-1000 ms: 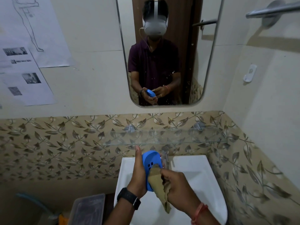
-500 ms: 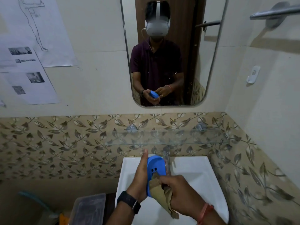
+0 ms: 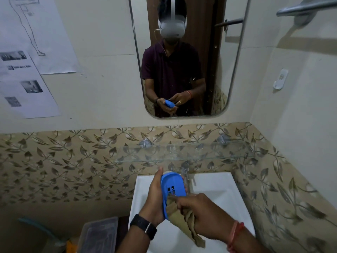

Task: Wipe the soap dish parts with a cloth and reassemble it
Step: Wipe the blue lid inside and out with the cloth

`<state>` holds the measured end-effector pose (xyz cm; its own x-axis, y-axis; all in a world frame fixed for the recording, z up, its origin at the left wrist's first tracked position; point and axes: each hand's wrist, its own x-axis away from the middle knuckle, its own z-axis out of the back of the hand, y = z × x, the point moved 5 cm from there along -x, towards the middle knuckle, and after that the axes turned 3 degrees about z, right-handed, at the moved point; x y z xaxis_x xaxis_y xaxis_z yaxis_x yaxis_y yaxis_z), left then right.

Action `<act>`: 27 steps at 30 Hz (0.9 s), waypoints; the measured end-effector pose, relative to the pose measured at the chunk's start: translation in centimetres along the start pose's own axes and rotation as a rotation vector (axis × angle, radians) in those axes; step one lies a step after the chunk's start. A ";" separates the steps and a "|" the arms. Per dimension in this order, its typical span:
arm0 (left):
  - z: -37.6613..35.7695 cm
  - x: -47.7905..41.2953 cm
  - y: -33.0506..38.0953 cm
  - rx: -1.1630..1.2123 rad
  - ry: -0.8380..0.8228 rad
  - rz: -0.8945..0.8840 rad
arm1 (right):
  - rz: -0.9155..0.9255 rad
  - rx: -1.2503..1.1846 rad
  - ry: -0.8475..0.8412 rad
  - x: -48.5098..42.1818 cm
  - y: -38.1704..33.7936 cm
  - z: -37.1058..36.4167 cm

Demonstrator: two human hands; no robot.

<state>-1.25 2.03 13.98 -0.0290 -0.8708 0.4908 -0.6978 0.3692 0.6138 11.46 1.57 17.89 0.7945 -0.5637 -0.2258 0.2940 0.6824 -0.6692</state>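
Observation:
A blue soap dish part (image 3: 173,187) with small drain slots stands on edge over the white sink (image 3: 222,196). My left hand (image 3: 155,198) grips it from the left side, fingers pointing up. My right hand (image 3: 200,214) holds a brown cloth (image 3: 184,223) bunched against the lower inside of the blue part; the cloth's tail hangs down toward me. The other soap dish part is not visible.
A glass shelf (image 3: 182,154) juts from the leaf-patterned tiles just above the hands, with a tap (image 3: 185,172) under it. A mirror (image 3: 186,57) hangs above. A clear plastic box (image 3: 98,234) sits low left. A towel rail (image 3: 306,6) is at top right.
The view has shifted slightly. My right hand has slid the cloth lower on the blue part, uncovering more of its drain slots. The left hand keeps its grip.

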 end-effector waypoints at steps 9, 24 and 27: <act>-0.6 -0.5 0.1 -0.039 -0.012 0.000 | 0.014 0.270 0.409 -2.2 0.4 1.6; 0.1 -0.7 2.3 0.058 0.016 -0.161 | -0.193 -0.120 0.273 -0.9 0.5 -1.0; 0.2 -0.8 2.4 0.105 -0.007 -0.180 | -0.203 -0.238 0.274 -0.9 0.4 -1.5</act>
<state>-3.02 3.55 14.97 0.0983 -0.9221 0.3742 -0.7630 0.1716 0.6233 10.05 1.58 16.76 0.5531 -0.8005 -0.2308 0.2733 0.4360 -0.8575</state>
